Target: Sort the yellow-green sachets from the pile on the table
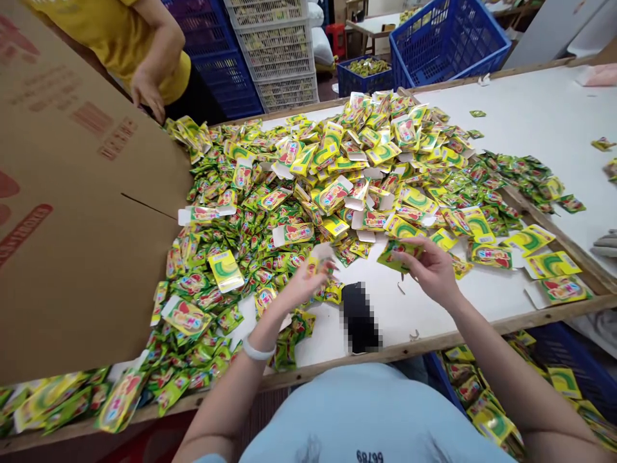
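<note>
My left hand [306,283], with a pale band on its wrist, is above the near part of the table. Its fingers are closed on a small yellow carton [319,254] with a white flap showing; both are somewhat blurred. To the right, my right hand [434,269] pinches a green and yellow sachet [396,254] between thumb and fingers. Beyond both hands lies a big heap of yellow and green cartons [332,193], many with flaps open. Small green sachets [260,225] spread thickly on the left side. A dark, pixelated phone-like object [359,318] rests between my forearms.
A large cardboard box [87,212] blocks the left side. Wooden strips [554,228] edge the white table [530,109]. Behind it stand a blue crate [448,45], stacked white crates [284,58] and a person in a yellow shirt [116,38]. Another blue crate [544,341] sits below at right.
</note>
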Available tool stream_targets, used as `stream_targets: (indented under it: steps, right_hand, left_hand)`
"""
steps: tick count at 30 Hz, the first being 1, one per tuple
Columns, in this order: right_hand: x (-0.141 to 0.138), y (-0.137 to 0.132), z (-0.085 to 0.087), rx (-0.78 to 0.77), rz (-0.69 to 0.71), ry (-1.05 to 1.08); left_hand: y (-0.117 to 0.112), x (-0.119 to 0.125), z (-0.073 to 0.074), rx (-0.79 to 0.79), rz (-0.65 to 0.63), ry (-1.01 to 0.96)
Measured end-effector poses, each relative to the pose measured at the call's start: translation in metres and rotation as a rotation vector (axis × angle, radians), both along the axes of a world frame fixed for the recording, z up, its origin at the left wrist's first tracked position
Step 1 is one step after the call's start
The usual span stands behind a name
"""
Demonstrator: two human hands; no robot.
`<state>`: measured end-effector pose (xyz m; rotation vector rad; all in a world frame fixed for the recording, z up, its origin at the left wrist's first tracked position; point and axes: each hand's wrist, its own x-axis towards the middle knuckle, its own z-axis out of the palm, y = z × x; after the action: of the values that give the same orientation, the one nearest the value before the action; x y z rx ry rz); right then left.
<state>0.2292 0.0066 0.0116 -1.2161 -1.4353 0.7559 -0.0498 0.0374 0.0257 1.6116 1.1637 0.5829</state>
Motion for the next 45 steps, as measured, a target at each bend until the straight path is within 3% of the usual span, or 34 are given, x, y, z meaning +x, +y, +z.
stream_targets:
  steps: [2,4,7,12,15,17,20,23,26,30,32,35,36,38,40,42,43,45]
  right_hand:
    - [-0.021,0.003,0.026,0.159,0.039,0.088]
    - [-0.038,0.006,0.043,0.260,0.155,0.056]
    - [-0.048,0.010,0.047,0.303,0.328,-0.128]
    - [-0.036,-0.001,0.047,0.293,0.500,-0.505]
    - [-0.028,-0.012,0.059,0.185,0.643,-0.662]
    - [-0.024,-0.017,0.064,0.064,0.700,-0.593]
    - [-0.021,-0.021,0.055,-0.078,0.608,-0.330]
    - [-0.019,-0.027,0.037,-0.080,0.532,-0.250]
    - [-0.014,-0.038,0.030,-0.111,0.657,-0.284]
    - [-0.012,-0.051,0.033,-0.436,0.886,-0.157]
    - [-0.008,-0.053,0.031,-0.402,0.816,-0.130]
    - [0.028,-0.043,0.025,-0.184,0.461,-0.218]
    - [0.050,-0.035,0.024,-0.140,0.291,-0.275]
    - [0.105,-0.016,0.026,-0.092,-0.195,-0.478]
    - [0.150,0.006,0.031,-0.026,-0.657,-0.795]
    - [0.161,0.026,0.029,0.059,-0.756,-0.943]
    - [0.151,0.034,0.024,0.102,-0.680,-0.948]
    - [0.104,0.047,0.004,0.146,-0.361,-0.908]
  left_hand:
    - [-0.017,0.014,0.006,-0.253,-0.131,-0.238]
    - [-0.029,0.026,0.012,-0.368,-0.170,-0.336]
    - [-0.035,0.034,0.018,-0.416,-0.209,-0.355]
    - [-0.032,0.033,0.016,-0.421,-0.274,-0.296]
    - [-0.030,0.035,0.011,-0.496,-0.368,-0.291]
    - [-0.029,0.036,0.007,-0.518,-0.417,-0.283]
    - [-0.030,0.037,0.002,-0.519,-0.504,-0.252]
    - [-0.035,0.038,-0.006,-0.533,-0.535,-0.298]
    - [-0.043,0.041,-0.016,-0.579,-0.556,-0.397]
    - [-0.049,0.052,-0.028,-0.618,-0.561,-0.444]
    - [-0.047,0.059,-0.029,-0.587,-0.577,-0.399]
    - [-0.030,0.068,-0.029,-0.303,-0.482,-0.263]
    - [-0.022,0.068,-0.029,-0.139,-0.372,-0.178]
    - [-0.001,0.068,-0.031,0.178,-0.085,0.078]
    - [0.019,0.068,-0.038,0.350,0.146,0.375]
    - [0.034,0.072,-0.046,0.386,0.233,0.610]
    - [0.038,0.074,-0.051,0.383,0.233,0.680]
    - [0.042,0.079,-0.058,0.378,0.201,0.729]
